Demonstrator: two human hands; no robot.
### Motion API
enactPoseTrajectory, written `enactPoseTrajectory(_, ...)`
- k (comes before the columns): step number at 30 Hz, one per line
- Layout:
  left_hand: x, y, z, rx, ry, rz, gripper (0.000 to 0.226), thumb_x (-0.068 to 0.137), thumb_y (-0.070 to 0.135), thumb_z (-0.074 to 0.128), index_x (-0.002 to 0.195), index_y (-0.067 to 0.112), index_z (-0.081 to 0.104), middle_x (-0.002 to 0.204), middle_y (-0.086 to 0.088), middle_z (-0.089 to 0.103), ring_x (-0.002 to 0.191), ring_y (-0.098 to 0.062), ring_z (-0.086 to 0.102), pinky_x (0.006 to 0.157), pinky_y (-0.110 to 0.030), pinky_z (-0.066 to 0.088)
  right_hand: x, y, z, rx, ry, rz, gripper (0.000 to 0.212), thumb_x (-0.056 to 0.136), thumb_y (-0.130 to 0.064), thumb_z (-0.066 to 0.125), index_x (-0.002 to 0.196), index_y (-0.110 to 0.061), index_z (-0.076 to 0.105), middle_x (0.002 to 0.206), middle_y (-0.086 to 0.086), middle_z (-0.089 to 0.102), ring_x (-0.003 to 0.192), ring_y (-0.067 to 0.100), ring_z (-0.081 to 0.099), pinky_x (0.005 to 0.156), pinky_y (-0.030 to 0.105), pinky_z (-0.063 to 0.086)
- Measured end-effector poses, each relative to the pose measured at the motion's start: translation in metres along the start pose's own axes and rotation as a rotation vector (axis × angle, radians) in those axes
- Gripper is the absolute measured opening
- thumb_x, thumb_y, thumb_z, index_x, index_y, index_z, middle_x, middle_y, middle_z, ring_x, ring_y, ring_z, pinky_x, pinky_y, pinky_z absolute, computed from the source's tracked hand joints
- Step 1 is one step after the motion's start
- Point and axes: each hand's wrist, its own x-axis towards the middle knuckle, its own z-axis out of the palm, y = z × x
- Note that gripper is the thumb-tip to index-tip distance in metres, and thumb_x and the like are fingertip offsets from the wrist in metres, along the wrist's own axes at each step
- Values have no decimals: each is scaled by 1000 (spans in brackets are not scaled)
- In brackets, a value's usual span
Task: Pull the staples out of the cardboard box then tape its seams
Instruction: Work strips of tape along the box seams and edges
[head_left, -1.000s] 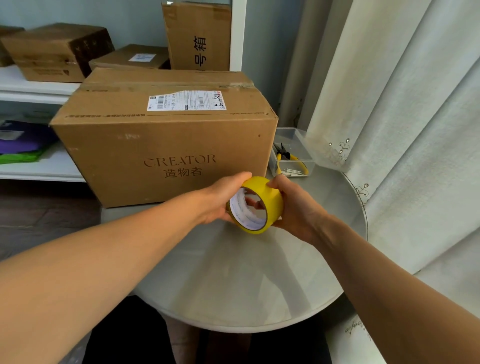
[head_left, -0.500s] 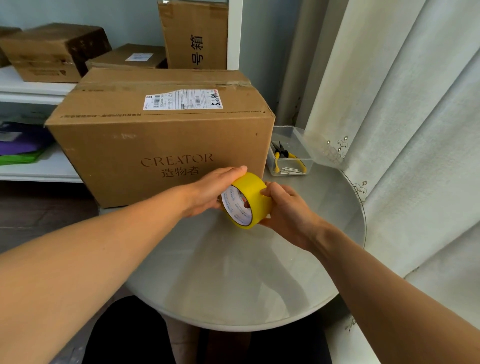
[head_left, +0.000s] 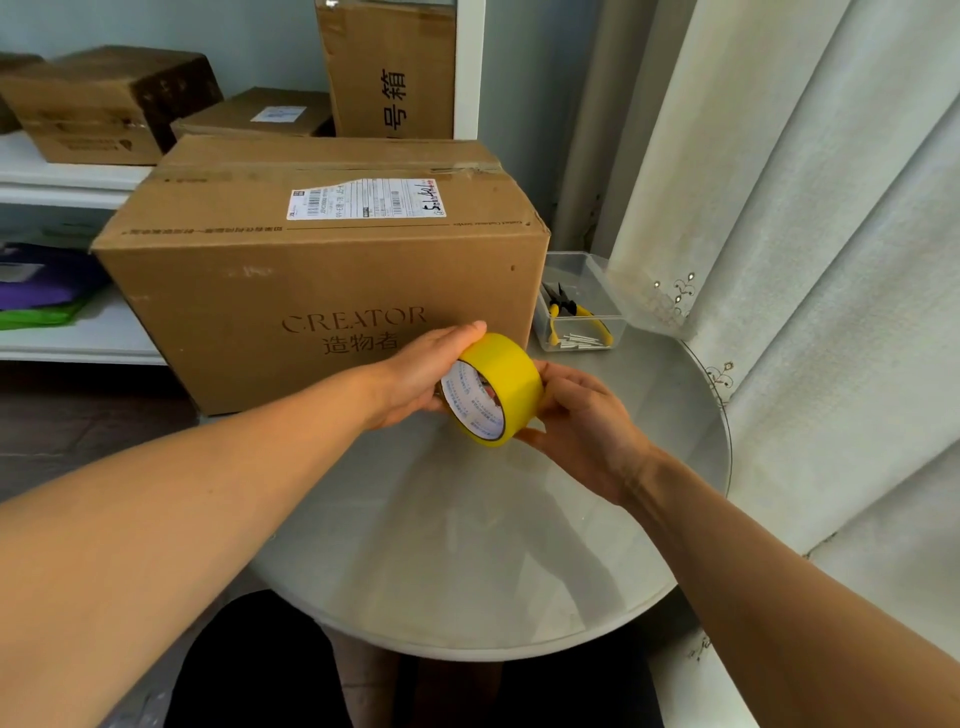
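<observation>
A closed brown cardboard box (head_left: 322, 270), printed CREATOR on its near face and bearing a white shipping label on top, sits on the round counter (head_left: 467, 545); a yellow tape roll (head_left: 501, 387) is tilted just before it, above the counter

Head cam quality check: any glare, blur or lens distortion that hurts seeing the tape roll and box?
Head view: wide-angle bowing bends the curtain and forearms at the edges; soft sheen on the round table, no hard glare; yellow tape roll, held by left hand and right hand, is sharp; the cardboard box lettering is readable; its label's small print is not.
</observation>
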Motion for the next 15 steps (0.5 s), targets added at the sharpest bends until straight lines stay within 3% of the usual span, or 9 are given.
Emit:
enactPoseTrajectory(2, -1, 2, 5, 95, 19, 41, 41, 100, 43, 33, 131, 19, 47, 111, -5, 63, 106, -18, 60, 97, -39, 46, 3, -2, 2, -33, 33, 43, 21, 90, -15, 48, 108, -9, 60, 108, 13, 62, 97, 23, 60, 81, 36, 53)
enactPoseTrajectory(5, -1, 6, 15, 318, 38, 212, 34, 104, 27, 30, 116, 11, 57, 98, 1, 58, 95, -11, 54, 82, -20, 44, 9, -4, 7, -224, 133, 82, 27, 89, -27, 61, 109, -8, 62, 103, 13, 67, 88, 23, 64, 78, 36, 53)
enactPoseTrajectory(9, -2, 8, 18, 313, 14, 275, 35, 104, 24, 29, 116, 13, 61, 104, -1, 61, 94, -7, 56, 77, -13, 46, 8, -9, 6, -232, 91, 24, 39, 83, -37, 65, 108, -7, 68, 105, 13, 70, 89, 23, 65, 83, 39, 52)
enactPoseTrajectory(12, -2, 8, 13, 216, 51, 231, 35, 104, 27, 32, 126, 16, 57, 114, -2, 60, 103, -11, 57, 84, -19, 48, 6, -9, -1, -206, 37, -24, 33, 90, -30, 56, 109, -5, 66, 104, 12, 69, 90, 23, 65, 85, 37, 52)
enactPoseTrajectory(15, -3, 7, 8, 64, -13, -17, 39, 100, 42, 36, 130, 21, 49, 121, -5, 61, 114, -20, 58, 99, -36, 46, 5, -3, -4, -145, 36, -21, 30, 92, -23, 52, 110, -2, 64, 106, 15, 68, 93, 24, 63, 92, 37, 49)
